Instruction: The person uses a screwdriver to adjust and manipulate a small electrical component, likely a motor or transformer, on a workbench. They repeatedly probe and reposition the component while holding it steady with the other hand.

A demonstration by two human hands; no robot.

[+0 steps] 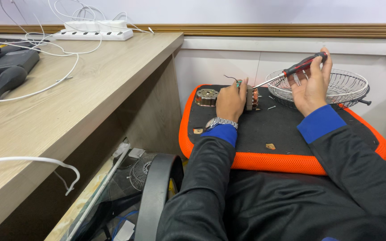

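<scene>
Right at the middle of the black cushion with its orange rim (pixel 255 161), a small electric motor (pixel 252 97) with copper windings lies on its side, and the left hand (pixel 230 101) has its fingers curled around it, pinning it down so the tool can bear on it. From the right, the right hand (pixel 311 82) holds a red-and-black screwdriver (pixel 291 71) with fingers closed loosely on the handle, its tip slanting down to the motor. A round metal motor cap (pixel 207 97) sits just left, and the wire basket (pixel 336 87) on the far right holds nothing I can make out.
</scene>
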